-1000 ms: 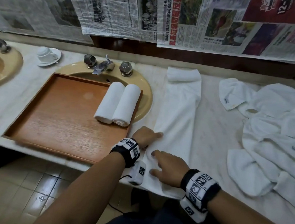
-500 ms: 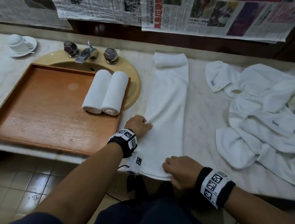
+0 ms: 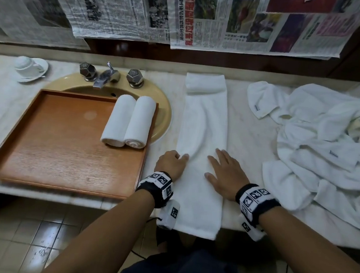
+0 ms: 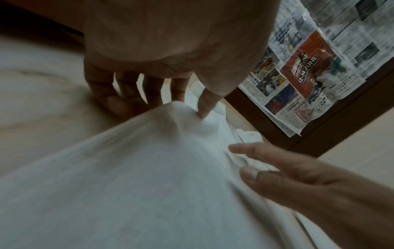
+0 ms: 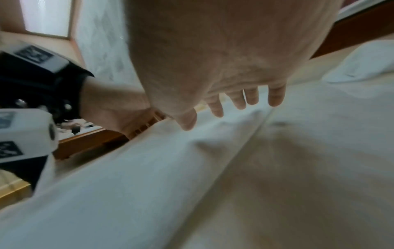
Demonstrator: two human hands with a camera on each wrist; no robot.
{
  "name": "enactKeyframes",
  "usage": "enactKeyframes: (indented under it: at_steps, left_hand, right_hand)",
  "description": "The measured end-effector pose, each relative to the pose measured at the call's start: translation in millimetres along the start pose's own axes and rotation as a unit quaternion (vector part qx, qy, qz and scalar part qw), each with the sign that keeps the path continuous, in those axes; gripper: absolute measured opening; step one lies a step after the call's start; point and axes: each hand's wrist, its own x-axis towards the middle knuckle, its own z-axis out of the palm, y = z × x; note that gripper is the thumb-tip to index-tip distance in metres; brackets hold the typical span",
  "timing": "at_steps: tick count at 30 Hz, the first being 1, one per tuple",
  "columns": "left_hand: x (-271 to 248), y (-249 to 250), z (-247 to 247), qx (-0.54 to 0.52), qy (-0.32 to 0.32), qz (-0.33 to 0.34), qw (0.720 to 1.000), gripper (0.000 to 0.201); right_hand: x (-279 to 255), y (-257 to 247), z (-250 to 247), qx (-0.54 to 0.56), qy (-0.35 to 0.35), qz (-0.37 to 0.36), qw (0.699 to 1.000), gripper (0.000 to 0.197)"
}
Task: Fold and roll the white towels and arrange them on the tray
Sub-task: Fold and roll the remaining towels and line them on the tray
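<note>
while the left hand is pinching the long edge of the folded towel strip on the counter and the right hand is pressing it with fingers spread flat, the near end is overhanging, so uneven pulling is risking a skewed, loose roll for the tray.

Showing white: towel, rolls, pile, cup. Glowing reddish-brown: tray. Looking tan: sink. Wearing black-and-white checked markers: wristbands.
</note>
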Motion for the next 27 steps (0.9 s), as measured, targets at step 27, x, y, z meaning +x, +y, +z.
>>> enactKeyframes:
  at_steps: [27]
  left_hand:
    - [22,24,3,0.286,0.120,0.109,0.944,0.056]
  right_hand:
    - [43,13,11,0.039,0.011,0.084,0.996,0.065]
